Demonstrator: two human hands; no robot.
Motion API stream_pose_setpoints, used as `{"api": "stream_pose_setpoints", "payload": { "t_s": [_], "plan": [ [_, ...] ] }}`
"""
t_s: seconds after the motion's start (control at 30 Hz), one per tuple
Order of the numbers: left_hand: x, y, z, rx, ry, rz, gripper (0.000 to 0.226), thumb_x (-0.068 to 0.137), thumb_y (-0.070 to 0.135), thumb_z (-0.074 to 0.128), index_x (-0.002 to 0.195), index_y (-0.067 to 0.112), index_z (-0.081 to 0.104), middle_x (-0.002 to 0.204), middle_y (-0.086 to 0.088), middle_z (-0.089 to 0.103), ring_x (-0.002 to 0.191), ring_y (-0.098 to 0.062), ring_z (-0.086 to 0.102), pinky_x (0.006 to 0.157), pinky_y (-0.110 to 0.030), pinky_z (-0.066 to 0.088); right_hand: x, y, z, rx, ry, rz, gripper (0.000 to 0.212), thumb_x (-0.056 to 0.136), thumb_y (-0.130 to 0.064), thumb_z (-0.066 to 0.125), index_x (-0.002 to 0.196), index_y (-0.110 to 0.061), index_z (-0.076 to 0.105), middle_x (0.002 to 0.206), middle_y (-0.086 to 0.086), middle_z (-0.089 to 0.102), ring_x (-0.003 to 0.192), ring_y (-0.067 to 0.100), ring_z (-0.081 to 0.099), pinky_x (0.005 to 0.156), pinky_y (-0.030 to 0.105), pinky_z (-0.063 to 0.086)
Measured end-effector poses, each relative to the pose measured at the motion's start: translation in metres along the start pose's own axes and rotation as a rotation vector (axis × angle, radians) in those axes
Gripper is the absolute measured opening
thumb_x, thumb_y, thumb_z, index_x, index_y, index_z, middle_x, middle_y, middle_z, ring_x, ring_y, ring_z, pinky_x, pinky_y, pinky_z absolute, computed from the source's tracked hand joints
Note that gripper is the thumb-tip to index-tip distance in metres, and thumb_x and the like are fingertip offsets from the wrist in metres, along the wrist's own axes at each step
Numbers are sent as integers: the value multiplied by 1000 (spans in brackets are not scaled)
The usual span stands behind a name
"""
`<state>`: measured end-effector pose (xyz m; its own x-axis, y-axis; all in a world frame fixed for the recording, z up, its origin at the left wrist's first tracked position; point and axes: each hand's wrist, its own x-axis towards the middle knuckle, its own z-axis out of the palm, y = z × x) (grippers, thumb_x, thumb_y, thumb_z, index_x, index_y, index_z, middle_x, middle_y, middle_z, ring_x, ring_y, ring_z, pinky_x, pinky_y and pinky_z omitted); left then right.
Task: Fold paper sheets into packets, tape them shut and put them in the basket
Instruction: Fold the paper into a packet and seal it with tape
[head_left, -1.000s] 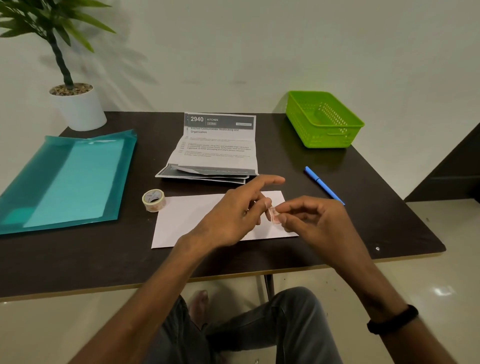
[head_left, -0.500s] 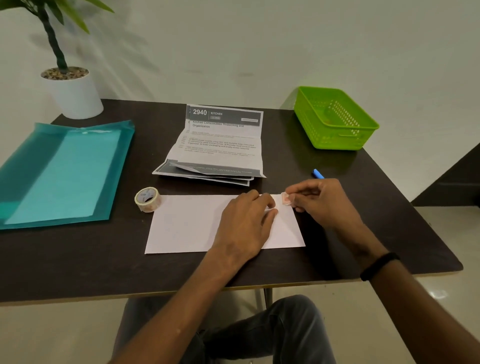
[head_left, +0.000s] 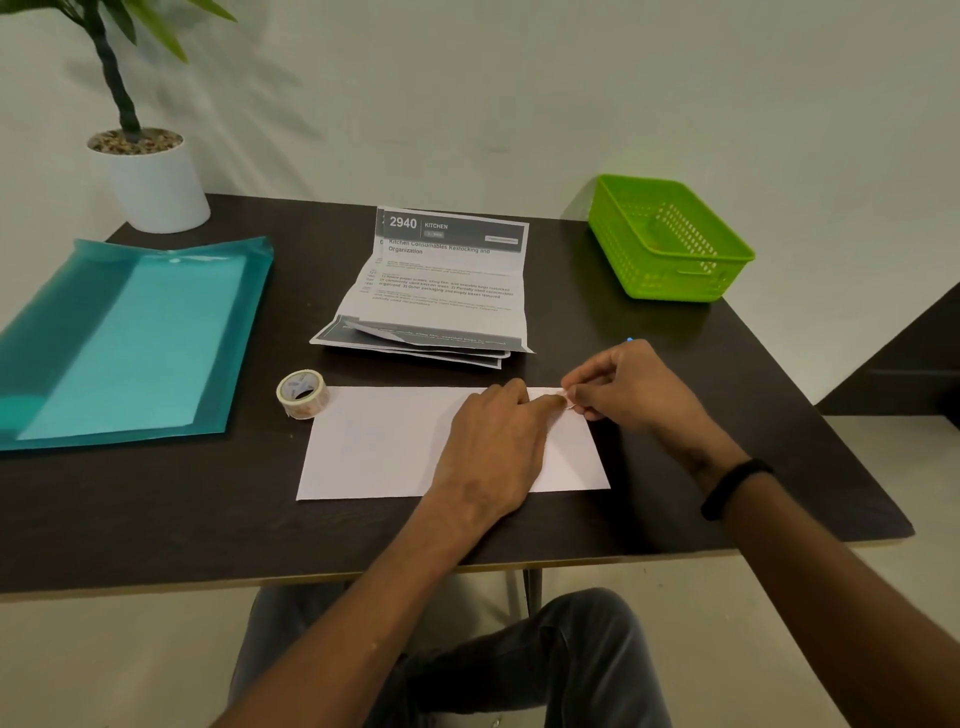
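A folded white paper packet (head_left: 384, 447) lies flat on the dark table (head_left: 156, 519). My left hand (head_left: 493, 447) rests on its right part, fingertips pressing near the top right corner. My right hand (head_left: 623, 384) pinches a small piece of tape (head_left: 567, 401) at that same corner, touching the paper's edge. A tape roll (head_left: 303, 393) sits just left of the packet's top left corner. The green basket (head_left: 670, 239) stands at the table's back right with nothing visible inside. A stack of printed sheets (head_left: 441, 291) lies behind the packet.
A teal plastic folder (head_left: 124, 338) covers the table's left side. A potted plant (head_left: 150, 176) stands at the back left corner. The tip of a blue pen (head_left: 629, 339) peeks out behind my right hand. My knees are below the table's front edge.
Both hands came down from above the packet onto its top right corner. The left hand now presses the paper and the right hand has brought the tape piece to the edge.
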<state>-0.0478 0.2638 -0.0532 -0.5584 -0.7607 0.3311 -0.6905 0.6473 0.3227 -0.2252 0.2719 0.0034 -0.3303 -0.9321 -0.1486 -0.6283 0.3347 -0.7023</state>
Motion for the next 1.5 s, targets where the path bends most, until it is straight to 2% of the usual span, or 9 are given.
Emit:
{"api": "stream_pose_setpoints", "payload": {
  "t_s": [0.07, 0.23, 0.43, 0.57, 0.7, 0.93, 1.07, 1.3, 1.5],
  "plan": [
    [0, 1, -2, 25, -20, 1, 44, 109, 32, 43, 153, 35, 44, 105, -2, 52, 86, -12, 36, 76, -26, 31, 1, -5, -1, -47, -8, 8, 8, 90, -6, 74, 91, -11, 81, 76, 6, 79, 76, 19, 78, 79, 35, 65],
    [0, 1, 2, -13, 32, 15, 40, 109, 32, 45, 148, 34, 53, 94, 0, 48, 83, -13, 39, 74, -28, 34, 1, -15, 2, -178, -13, 13, 14, 91, -8, 71, 87, -18, 81, 76, -1, 78, 77, 13, 76, 77, 34, 65],
    [-1, 2, 4, -18, 65, 16, 39, 109, 32, 44, 147, 34, 54, 101, -4, 58, 91, -19, 53, 76, -28, 31, -6, -19, 9, -245, 103, -49, 15, 91, -12, 68, 83, -16, 80, 67, -5, 73, 63, 8, 69, 50, 15, 47],
    [-1, 1, 5, -12, 89, 58, 35, 106, 31, 52, 139, 31, 63, 93, -4, 59, 84, -21, 57, 70, -30, 34, -7, -16, 16, -254, 245, -91, 6, 88, -14, 74, 83, -16, 78, 79, -2, 74, 73, 10, 69, 63, 23, 55],
    [0, 1, 9, 8, 117, 76, 30, 104, 31, 59, 132, 29, 69, 89, -4, 61, 80, -21, 60, 66, -32, 42, -8, -7, 20, -205, 292, -127, 6, 86, -16, 81, 87, -15, 75, 75, -1, 74, 70, 12, 71, 71, 32, 62],
    [-1, 1, 7, 20, 112, 83, 31, 102, 28, 60, 132, 26, 69, 91, -6, 63, 80, -22, 60, 68, -35, 47, -8, 8, 18, -150, 315, -164, 19, 82, -15, 85, 97, -13, 74, 77, -6, 74, 71, 3, 70, 72, 24, 62],
    [0, 0, 7, 15, 95, 84, 36, 106, 31, 54, 141, 28, 61, 101, -7, 62, 89, -22, 61, 78, -36, 51, -8, 8, 17, -137, 282, -169, 25, 79, -15, 89, 97, -13, 71, 71, -9, 72, 66, 1, 70, 59, 9, 50],
    [0, 0, 7, 13, 65, 58, 39, 107, 30, 50, 146, 27, 55, 109, -7, 56, 88, -17, 48, 79, -33, 47, 1, 12, 13, -157, 203, -160, 18, 80, -17, 88, 88, -19, 73, 75, -6, 74, 71, 7, 71, 71, 27, 61],
    [1, 0, 5, -46, 36, 82, 42, 103, 22, 55, 145, 27, 54, 154, 1, 49, 116, -23, 59, 101, -38, 47, 7, 20, 1, -233, 6, -243, 8, 90, -23, 79, 95, -28, 82, 82, -12, 77, 78, 12, 72, 73, 28, 59]
  ]
}}
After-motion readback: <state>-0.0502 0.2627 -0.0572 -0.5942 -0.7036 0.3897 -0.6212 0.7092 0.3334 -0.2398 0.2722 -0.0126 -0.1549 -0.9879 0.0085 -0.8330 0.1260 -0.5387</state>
